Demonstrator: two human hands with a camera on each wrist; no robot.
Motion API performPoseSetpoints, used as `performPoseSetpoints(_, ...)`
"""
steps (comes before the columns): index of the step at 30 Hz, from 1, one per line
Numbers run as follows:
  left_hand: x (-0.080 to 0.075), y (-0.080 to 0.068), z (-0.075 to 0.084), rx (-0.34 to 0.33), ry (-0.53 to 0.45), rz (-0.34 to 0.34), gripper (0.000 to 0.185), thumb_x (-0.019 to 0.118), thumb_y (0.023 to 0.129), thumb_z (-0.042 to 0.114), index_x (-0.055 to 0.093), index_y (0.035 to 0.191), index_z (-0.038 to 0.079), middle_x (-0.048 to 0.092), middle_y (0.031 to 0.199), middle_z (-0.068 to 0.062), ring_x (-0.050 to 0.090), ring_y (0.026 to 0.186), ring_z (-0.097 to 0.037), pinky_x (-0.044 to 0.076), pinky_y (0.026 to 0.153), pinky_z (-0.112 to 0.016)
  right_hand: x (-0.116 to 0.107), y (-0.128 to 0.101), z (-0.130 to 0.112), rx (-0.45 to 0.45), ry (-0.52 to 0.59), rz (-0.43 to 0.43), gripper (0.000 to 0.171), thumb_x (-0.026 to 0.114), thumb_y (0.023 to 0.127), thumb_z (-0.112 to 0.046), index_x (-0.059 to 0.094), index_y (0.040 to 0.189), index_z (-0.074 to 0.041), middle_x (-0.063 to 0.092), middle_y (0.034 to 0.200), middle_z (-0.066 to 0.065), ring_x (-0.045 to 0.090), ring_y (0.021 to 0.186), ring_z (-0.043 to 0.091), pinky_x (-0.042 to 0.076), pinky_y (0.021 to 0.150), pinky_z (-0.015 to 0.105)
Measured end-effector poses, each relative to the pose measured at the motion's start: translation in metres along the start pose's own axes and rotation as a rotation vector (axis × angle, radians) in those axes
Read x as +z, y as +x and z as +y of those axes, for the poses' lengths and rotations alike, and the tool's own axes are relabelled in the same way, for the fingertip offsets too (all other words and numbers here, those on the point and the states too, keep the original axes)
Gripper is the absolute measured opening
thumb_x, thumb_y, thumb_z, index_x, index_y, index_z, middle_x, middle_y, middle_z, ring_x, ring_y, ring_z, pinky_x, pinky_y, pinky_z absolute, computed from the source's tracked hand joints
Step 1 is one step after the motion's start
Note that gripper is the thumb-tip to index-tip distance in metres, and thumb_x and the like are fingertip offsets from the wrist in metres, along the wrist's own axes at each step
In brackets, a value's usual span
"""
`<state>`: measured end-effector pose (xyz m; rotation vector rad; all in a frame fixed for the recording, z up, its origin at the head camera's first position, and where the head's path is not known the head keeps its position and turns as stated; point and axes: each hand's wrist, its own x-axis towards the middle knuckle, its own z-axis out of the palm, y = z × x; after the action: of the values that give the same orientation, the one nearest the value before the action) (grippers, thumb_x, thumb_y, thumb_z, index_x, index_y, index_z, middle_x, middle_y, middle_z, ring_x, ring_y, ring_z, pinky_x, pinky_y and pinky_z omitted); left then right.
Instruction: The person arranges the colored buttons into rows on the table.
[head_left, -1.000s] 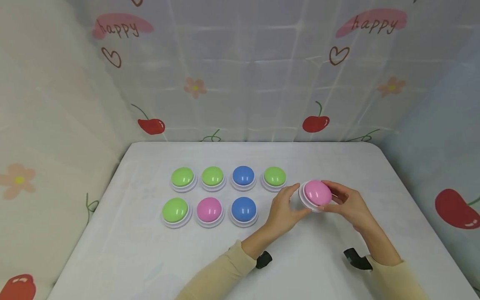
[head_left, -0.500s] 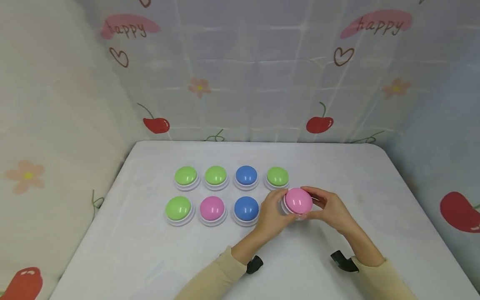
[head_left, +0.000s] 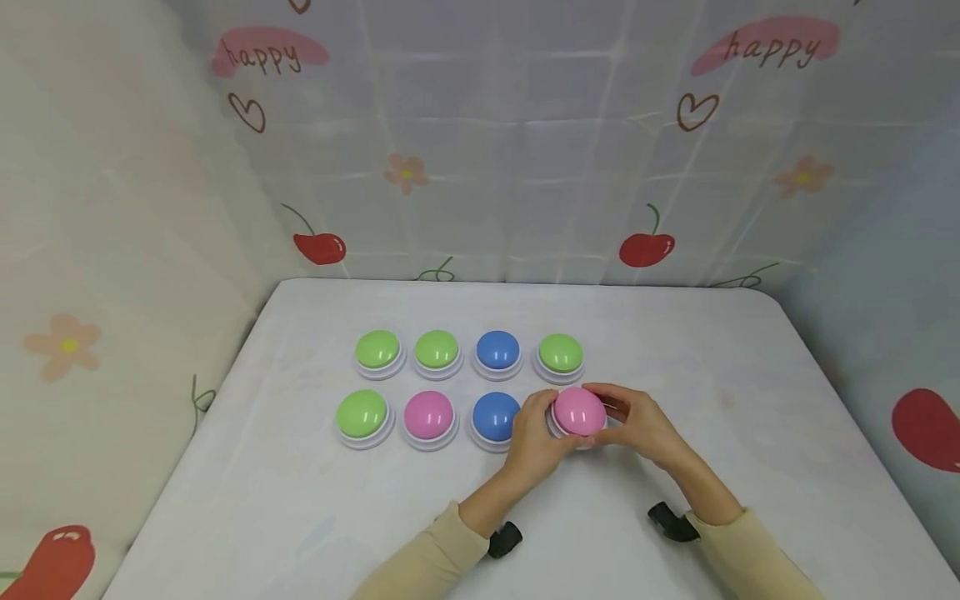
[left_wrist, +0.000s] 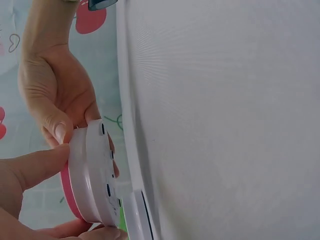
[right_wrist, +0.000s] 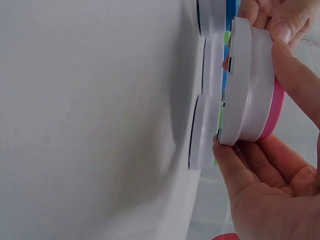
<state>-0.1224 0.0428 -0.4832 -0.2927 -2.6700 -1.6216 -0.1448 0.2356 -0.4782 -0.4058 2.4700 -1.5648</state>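
Observation:
A round push button with a pink dome and white base is held between both hands at the right end of the front row. My left hand grips its left side, thumb along the near edge. From the right, my right hand grips the other side. Both wrist views show the white base lifted off the table, its underside with small dark feet facing the tabletop. Just left of my left hand sits a blue button, partly covered by it. Behind the held button is a green button.
Further left in the front row stand a pink button and a green button. The back row also has a blue button and two green buttons, one at its left end. The white table meets a printed curtain behind.
Both hands have carried the pink button leftward and toward the front row, bringing it beside the blue one. The head view has shifted slightly. The other buttons stay in place on the table.

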Motion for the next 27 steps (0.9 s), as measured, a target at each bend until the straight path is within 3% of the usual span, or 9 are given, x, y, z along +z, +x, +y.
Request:
performPoseSetpoints(14,0.005,0.001,-0.005,-0.021,0.082,-0.014,0.062,0.087,0.072,0.015,0.057,0.123,-0.004,0.060,0.120,-0.016,0.055,0.113,-0.031,0.048,0.098,-0.046,0.008,0.006,0.009,-0.001,-0.024,-0.015,0.071,0.085,0.067,0.000,0.056,0.131,0.006,0.059,0.131,0.025,0.055,0.124,0.043,0.049,0.101,0.039)
performPoseSetpoints(21,0.006,0.001,-0.008,-0.032,0.101,-0.009,0.064,0.087,0.071,0.014,0.056,0.123,-0.007,0.060,0.119,-0.018,0.056,0.112,-0.033,0.049,0.098,-0.046,0.013,0.008,0.010,0.009,-0.042,-0.018,0.070,0.085,0.069,0.000,0.055,0.132,0.006,0.058,0.132,0.026,0.054,0.124,0.044,0.047,0.102,0.046)
performPoseSetpoints(27,0.005,0.001,-0.009,-0.022,0.105,-0.028,0.060,0.085,0.073,0.011,0.056,0.122,-0.007,0.059,0.120,-0.018,0.056,0.112,-0.032,0.049,0.098,-0.046,0.016,0.009,0.012,0.038,-0.123,0.003,0.070,0.086,0.068,-0.002,0.057,0.132,0.003,0.060,0.131,0.023,0.056,0.123,0.042,0.048,0.101,0.049)
